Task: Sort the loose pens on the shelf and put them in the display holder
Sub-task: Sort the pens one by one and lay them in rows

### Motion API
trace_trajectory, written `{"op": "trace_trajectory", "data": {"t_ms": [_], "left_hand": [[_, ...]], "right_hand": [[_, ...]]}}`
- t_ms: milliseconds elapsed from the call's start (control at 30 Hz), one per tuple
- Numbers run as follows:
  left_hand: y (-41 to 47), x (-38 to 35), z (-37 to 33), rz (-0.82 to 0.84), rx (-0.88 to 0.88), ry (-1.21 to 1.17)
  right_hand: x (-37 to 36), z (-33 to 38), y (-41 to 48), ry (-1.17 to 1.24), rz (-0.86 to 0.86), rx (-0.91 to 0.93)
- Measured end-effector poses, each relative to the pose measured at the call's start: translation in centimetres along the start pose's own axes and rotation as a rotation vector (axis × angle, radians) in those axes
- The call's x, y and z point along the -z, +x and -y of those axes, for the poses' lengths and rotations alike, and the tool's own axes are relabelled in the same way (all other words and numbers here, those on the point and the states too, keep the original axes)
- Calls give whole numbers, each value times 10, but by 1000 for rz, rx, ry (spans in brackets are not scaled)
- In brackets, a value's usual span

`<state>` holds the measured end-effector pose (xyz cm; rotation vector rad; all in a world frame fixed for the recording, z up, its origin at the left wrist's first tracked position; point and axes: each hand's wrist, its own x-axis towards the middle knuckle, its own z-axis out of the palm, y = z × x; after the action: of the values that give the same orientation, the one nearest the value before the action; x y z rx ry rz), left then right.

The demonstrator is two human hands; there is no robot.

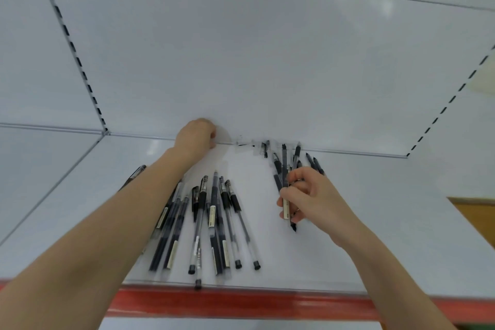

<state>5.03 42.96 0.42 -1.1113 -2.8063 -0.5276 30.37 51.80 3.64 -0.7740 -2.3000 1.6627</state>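
Several loose black and clear pens point(214, 222) lie fanned out on the white shelf point(375, 222), between my two forearms. My right hand point(310, 198) is shut on a bunch of black pens point(284, 169) whose tips point toward the back wall. A few more pens point(317, 166) lie just behind that hand. My left hand point(197, 136) reaches to the back edge of the shelf. Its fingers curl on a faint, see-through display holder point(225, 142) whose outline is hard to make out. One pen point(138, 171) is partly hidden under my left forearm.
A red strip point(241, 303) runs along the shelf's front edge, and one pen point(198, 282) overhangs it. Slotted uprights point(72, 43) point(450, 102) frame the white back panel. A brown surface point(476, 214) shows at the far right.
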Motion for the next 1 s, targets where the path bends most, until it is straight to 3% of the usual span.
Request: {"op": "trace_trajectory", "data": {"t_ms": [300,433,667,800,1000], "left_hand": [[-12,5,-1,18,-39,-100],[-31,26,-24,-34,-102,-437],[-88,74,-62,68,-32,-1379],[-106,87,-72,87,23,-1579],[-116,93,-75,67,-7,-1625]], "right_hand": [[-3,-2,-5,-81,4,12],[-1,3,-11,4,-54,60],[-4,23,-34,110,-124,285],[-10,31,-45,104,-102,391],[-17,36,-50,96,-84,466]]}}
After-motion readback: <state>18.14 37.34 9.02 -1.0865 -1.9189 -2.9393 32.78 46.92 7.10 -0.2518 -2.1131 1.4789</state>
